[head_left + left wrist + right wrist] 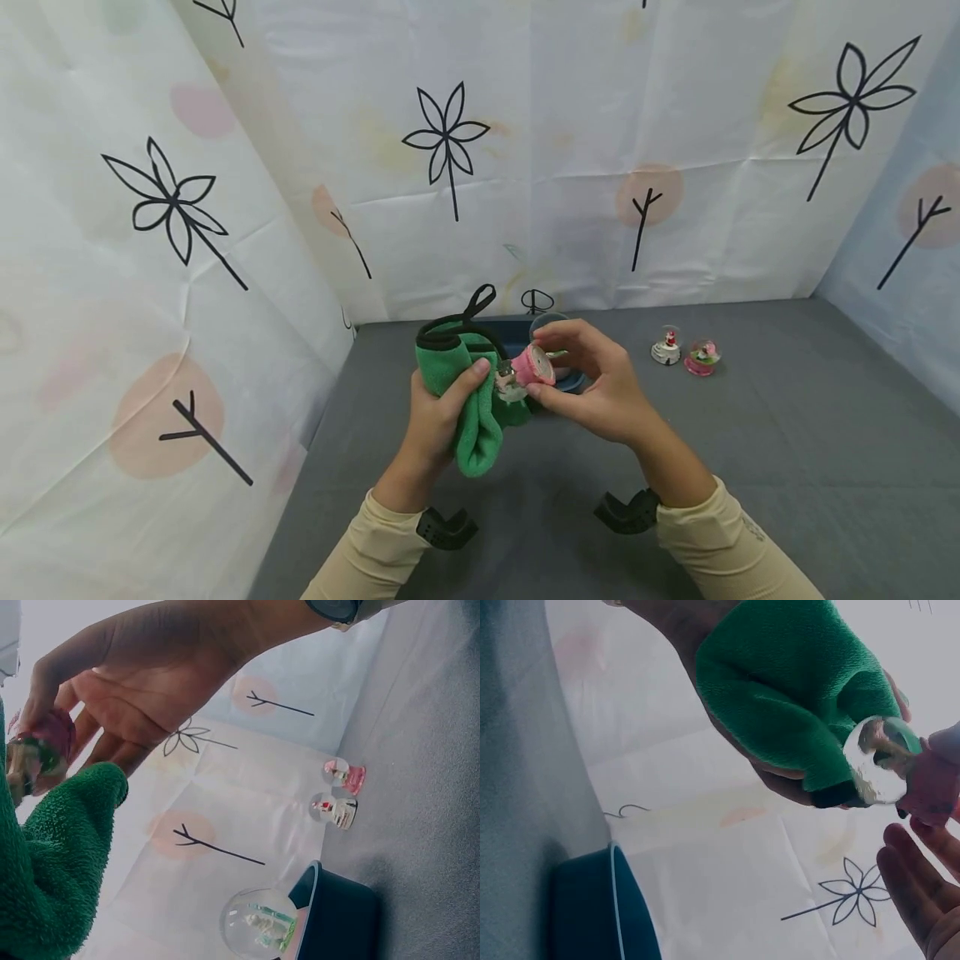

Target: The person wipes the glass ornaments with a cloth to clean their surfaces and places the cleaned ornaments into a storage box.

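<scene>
My left hand [433, 417] grips a folded green cloth [478, 433] with black edging and a black loop. The thumb lies over the cloth's front. In my right hand [603, 387] is a small snow globe [534, 367], pinched by its pink base between thumb and fingers. Its clear dome points toward the left hand, right at the cloth. The right wrist view shows the dome [877, 759] overlapping the edge of the green cloth [795, 697], with the other right-hand fingers spread below the base.
A dark blue bin [337, 922] stands behind the hands, with a larger snow globe [259, 926] showing above its rim. To the right on the grey table [810, 433] are a white-based snow globe [666, 348] and a pink-based one [702, 360]. Patterned white sheets [555, 167] enclose the table.
</scene>
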Demonstrator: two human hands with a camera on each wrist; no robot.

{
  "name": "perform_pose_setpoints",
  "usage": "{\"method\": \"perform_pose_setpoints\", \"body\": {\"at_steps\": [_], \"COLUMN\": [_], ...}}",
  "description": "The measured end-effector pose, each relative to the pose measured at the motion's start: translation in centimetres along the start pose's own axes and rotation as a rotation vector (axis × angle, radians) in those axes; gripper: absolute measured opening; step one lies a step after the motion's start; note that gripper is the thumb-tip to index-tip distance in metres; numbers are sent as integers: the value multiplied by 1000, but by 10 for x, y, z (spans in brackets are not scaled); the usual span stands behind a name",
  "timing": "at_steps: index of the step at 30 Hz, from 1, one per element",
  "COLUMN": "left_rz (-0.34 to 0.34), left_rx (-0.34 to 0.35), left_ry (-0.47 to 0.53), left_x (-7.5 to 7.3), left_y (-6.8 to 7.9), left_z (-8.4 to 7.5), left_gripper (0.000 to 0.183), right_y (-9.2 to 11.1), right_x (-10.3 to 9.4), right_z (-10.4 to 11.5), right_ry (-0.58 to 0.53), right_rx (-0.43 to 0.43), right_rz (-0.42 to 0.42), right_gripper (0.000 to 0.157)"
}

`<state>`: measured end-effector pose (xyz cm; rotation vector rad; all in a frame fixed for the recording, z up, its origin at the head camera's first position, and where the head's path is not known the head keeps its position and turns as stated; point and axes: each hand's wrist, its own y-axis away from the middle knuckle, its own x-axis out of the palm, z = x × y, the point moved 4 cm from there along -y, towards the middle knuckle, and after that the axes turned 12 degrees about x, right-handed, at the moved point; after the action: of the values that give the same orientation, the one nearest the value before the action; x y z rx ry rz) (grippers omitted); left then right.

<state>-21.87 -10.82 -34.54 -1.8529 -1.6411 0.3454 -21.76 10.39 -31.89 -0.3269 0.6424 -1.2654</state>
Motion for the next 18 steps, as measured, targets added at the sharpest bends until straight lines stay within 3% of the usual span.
{"method": "perform_pose_setpoints", "body": {"at_steps": [9, 18], "left_rz": [-19, 10], "left_rx": [7, 11], "left_ry": [38, 52], "left_x": [0, 2], "left_y": [0, -1], "left_z": [0, 0], "left_gripper": [4, 5], "right_y": [-2, -1], "right_x": [-2, -2], "right_z": [-2, -6], "right_ry": [-3, 64], "right_rx": [86, 80], "right_rz": [27, 23], "right_gripper": [45, 60]}}
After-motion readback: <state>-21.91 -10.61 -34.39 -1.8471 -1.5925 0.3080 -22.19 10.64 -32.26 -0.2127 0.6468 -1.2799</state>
